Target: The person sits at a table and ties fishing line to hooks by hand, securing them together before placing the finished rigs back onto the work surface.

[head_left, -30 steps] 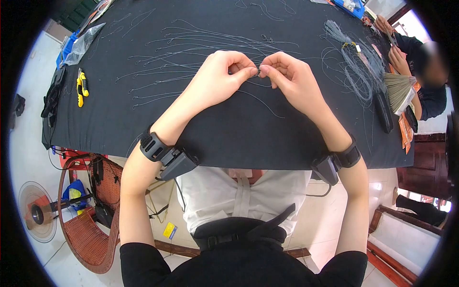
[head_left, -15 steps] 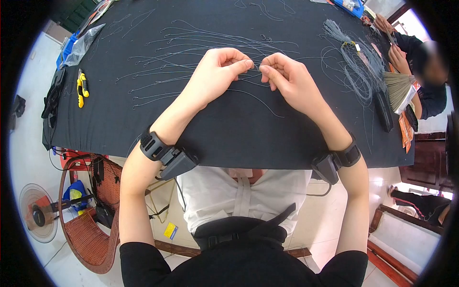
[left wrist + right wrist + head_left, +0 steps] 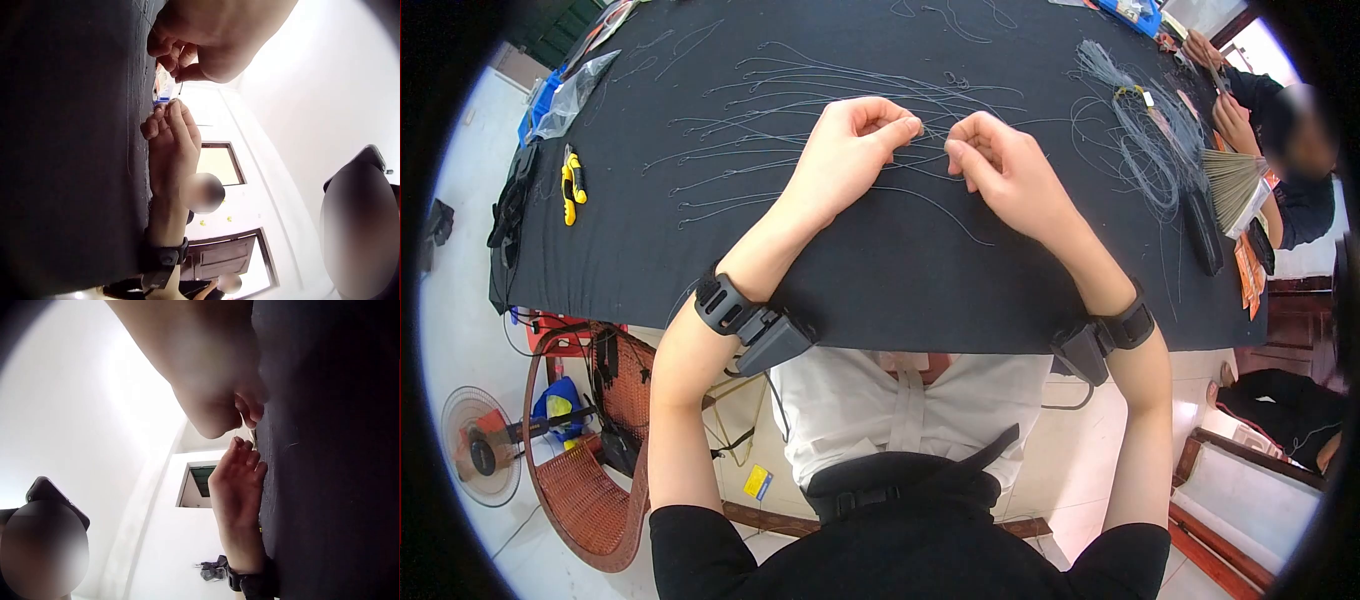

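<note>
Several thin grey lines (image 3: 730, 172) with small loops at their left ends lie spread across the black cloth. Over their middle, my left hand (image 3: 850, 160) pinches a thin line between thumb and forefinger; a short dark bit of it (image 3: 180, 89) shows at the fingertips in the left wrist view. My right hand (image 3: 1012, 180) faces it a short gap away, thumb and forefinger also pinched together on the line, other fingers curled. Most of what the right fingertips pinch is hidden. One loose line (image 3: 945, 208) curves on the cloth below both hands.
Yellow-handled pliers (image 3: 573, 185) lie at left, near a clear plastic bag (image 3: 577, 95). On the right are a coiled bundle of line (image 3: 1145, 150), a brush-like fan of stiff strands (image 3: 1235, 190) and a black case (image 3: 1200, 235). Another person's hands (image 3: 1230, 120) work at the far right.
My hands have drawn apart: the left moved left and slightly away, while the right stayed nearly in place. At the lower right, another person has come further into view.
</note>
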A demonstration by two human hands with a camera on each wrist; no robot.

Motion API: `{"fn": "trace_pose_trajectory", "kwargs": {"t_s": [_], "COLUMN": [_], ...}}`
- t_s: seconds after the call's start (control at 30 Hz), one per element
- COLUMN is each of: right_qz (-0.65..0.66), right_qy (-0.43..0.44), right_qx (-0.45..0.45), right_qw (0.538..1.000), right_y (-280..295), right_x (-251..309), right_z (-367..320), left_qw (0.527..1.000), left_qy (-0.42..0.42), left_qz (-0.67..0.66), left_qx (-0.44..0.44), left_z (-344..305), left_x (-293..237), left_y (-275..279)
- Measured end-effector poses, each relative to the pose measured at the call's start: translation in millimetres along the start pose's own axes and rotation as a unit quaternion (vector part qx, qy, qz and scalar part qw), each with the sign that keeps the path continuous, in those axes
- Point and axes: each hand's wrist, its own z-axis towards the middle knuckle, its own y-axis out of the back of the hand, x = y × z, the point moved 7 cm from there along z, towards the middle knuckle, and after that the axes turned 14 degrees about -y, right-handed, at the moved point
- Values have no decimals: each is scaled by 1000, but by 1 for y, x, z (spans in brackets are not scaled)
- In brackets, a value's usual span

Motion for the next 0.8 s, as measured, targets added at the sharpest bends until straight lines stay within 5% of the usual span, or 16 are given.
{"fn": "trace_pose_trajectory", "kwargs": {"t_s": [0.13,0.8], "right_qz": [17,-27], "right_qy": [23,22], "right_qx": [-53,20], "right_qw": [998,999], "right_y": [7,-1], "right_x": [6,12], "right_z": [-2,-5], "left_qw": [1000,1000], "left_qy": [-9,-6], "left_qz": [5,-2], "left_qx": [4,0], "left_z": [0,-2], "left_x": [0,-4], "left_y": [0,-3]}}
